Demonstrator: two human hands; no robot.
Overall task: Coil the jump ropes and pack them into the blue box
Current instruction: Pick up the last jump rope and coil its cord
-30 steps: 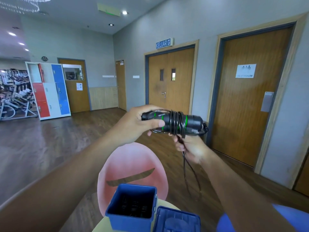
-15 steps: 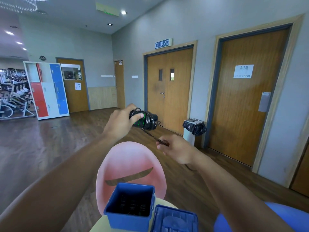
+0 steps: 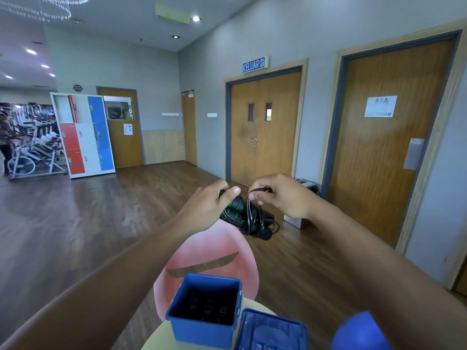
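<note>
A black jump rope (image 3: 249, 218) with green-ringed handles is held out in front of me, its cord wound in several turns around the two handles. My left hand (image 3: 212, 203) grips the handles at their upper end. My right hand (image 3: 280, 195) pinches a loop of the cord just right of the bundle. Below, the open blue box (image 3: 204, 327) stands on a pale round table (image 3: 161, 342), with dark coiled ropes lying inside it. Its blue lid (image 3: 273, 332) lies flat to the right of the box.
A pink chair (image 3: 209, 261) stands behind the table. A blue rounded object (image 3: 358, 334) sits at bottom right. A bin (image 3: 307, 185) stands by the double doors. Lockers (image 3: 83, 135) and exercise bikes (image 3: 32, 157) with a person are far left, across wooden floor.
Both hands have come together again and dropped slightly. My right hand rose from pulling the cord taut to pinching a loop beside the bundle, which now tilts down to the right.
</note>
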